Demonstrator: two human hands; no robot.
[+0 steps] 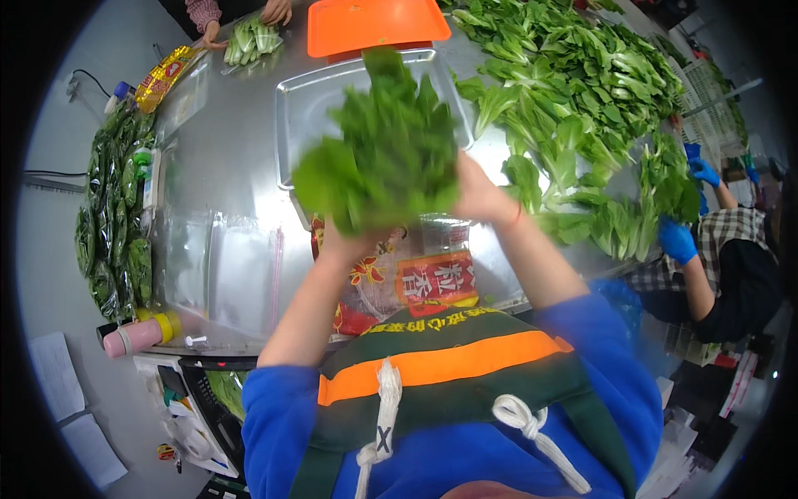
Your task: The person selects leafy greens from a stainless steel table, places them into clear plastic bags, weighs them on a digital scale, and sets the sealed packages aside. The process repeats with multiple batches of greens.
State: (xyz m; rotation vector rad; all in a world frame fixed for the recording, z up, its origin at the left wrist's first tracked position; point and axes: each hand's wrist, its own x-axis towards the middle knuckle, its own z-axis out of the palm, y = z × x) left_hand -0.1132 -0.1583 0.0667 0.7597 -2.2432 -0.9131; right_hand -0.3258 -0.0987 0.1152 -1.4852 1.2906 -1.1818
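Between my two hands is a big bunch of leafy greens (391, 150), raised above a shallow metal tray (287, 125) and blurred by motion. My left hand (339, 241) grips its near left side, the fingers mostly hidden under the leaves. On the right side my right hand (478, 191) closes around it, its fingertips out of sight behind the greens. Beneath my wrists, a printed red and clear plastic bag (432, 270) lies at the table's near edge.
Loose greens (573, 91) cover the table's right side, where a co-worker's blue-gloved hands (677, 239) work. Bagged greens (112, 208) line the left edge near a pink bottle (129, 339). Clear bags (224, 258) lie left. An orange tray (374, 25) sits beyond the metal one.
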